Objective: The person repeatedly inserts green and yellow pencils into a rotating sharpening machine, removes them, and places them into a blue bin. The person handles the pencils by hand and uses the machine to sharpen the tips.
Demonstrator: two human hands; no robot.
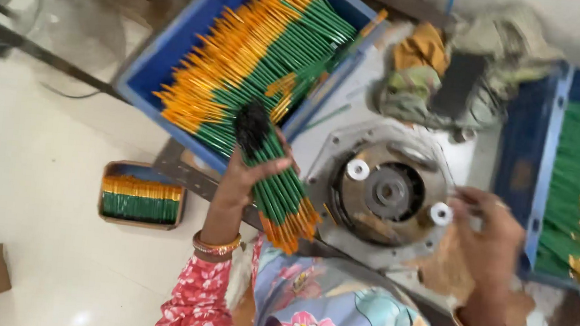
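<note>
- Bundle (277, 190) of green sticks clamped in left hand (243, 180), grip closed round it, just left of round machine (385, 192).
- Right hand (486, 239) at machine's right edge; grip unclear, blurred.
- Far crate (151, 67) full of sticks; right crate (517, 162) part filled; small box (141, 202) filled, near left on floor.

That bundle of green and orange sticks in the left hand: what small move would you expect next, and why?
Probably a short swing right, to the round metal machine. The left hand grips the bundle just beside it, and the right hand already rests at its rim, fingers near a white roller.
</note>
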